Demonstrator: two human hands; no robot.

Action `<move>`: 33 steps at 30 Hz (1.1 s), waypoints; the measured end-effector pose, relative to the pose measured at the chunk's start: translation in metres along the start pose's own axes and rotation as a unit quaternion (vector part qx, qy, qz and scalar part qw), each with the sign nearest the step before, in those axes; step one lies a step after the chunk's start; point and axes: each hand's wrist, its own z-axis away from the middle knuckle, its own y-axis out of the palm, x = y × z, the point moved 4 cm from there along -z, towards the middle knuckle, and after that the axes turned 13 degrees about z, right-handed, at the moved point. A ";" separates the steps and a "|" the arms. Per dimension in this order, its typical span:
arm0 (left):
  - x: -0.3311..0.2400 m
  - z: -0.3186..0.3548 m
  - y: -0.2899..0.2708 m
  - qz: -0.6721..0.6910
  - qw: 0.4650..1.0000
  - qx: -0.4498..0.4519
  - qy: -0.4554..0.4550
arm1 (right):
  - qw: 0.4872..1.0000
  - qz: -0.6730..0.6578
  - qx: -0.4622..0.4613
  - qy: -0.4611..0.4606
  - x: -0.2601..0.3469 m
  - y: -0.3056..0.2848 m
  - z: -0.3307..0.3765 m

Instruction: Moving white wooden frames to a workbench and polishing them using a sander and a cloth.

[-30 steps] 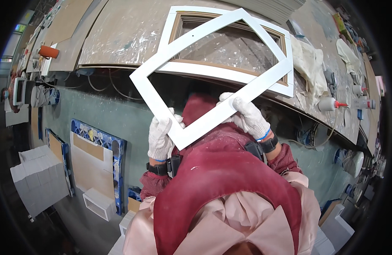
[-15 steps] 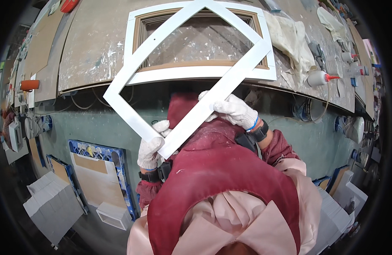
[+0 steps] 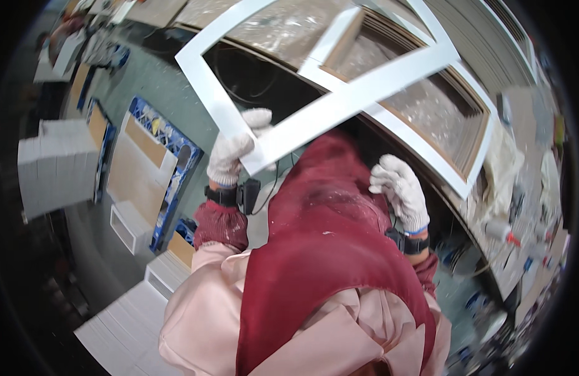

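My gloved left hand point(image 3: 231, 153) is closed around the near corner of a white rectangular frame point(image 3: 339, 111). The frame is tilted and reaches up and away over the workbench edge. My gloved right hand point(image 3: 400, 190) is off the frame, over the right side of my red apron, its fingers loosely bent with nothing in them. Beyond it on the bench lies another white frame point(image 3: 421, 148) on a stack with brown inner edges, partly hidden by the held one.
The paint-spattered workbench point(image 3: 280, 28) runs diagonally across the top. A cloth point(image 3: 504, 164) and a white bottle with a red tip point(image 3: 499, 230) lie at its right. On the left stand a blue pallet point(image 3: 176, 182) with a board and a stack of white pieces point(image 3: 57, 169).
My right hand has let go of the frame and moved down to the right. My left hand still grips the corner. The whole view has turned toward the left.
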 end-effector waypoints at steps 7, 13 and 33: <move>-0.087 -0.063 -0.077 -0.053 0.991 0.000 0.122 | 0.994 0.103 -0.013 0.016 0.016 0.015 -0.015; -0.084 -0.111 -0.139 0.001 0.994 0.001 0.111 | 0.990 0.131 -0.036 0.032 0.024 0.019 -0.007; -0.069 -0.161 -0.200 0.063 0.952 -0.259 0.147 | 0.448 0.849 -0.224 -0.169 0.106 0.044 -0.026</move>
